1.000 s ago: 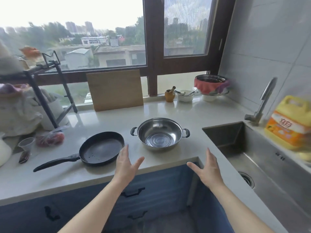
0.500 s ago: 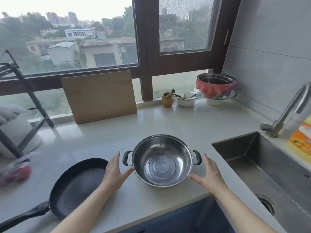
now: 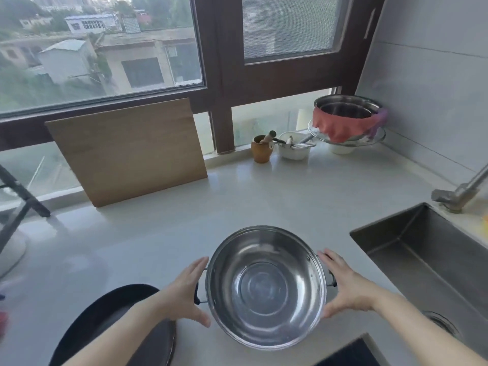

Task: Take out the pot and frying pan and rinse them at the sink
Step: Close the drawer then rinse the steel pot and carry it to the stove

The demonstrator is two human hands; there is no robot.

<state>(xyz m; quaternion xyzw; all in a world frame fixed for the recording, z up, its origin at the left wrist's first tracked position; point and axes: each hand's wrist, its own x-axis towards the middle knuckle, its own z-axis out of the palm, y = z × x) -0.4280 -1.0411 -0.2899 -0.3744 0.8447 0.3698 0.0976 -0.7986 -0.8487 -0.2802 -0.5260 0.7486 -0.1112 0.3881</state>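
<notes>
White kitchen counter [image 3: 158,233] holds the pot [image 3: 265,286] near the front, between both hands. Left hand [image 3: 184,291] and right hand [image 3: 346,286] sit at its side handles, fingers straight and together, thumbs spread. Sink [image 3: 422,249] lies right, frying pan [image 3: 111,326] left.

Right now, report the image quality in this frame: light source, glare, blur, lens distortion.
Head view: daylight from the window lights the scene; soft glare sheens the countertop and the pot interior; wide-angle lens bows the window frame and cutting board; left edge smears, with a red thing too blurred to identify; both hands stay fairly sharp.
</notes>
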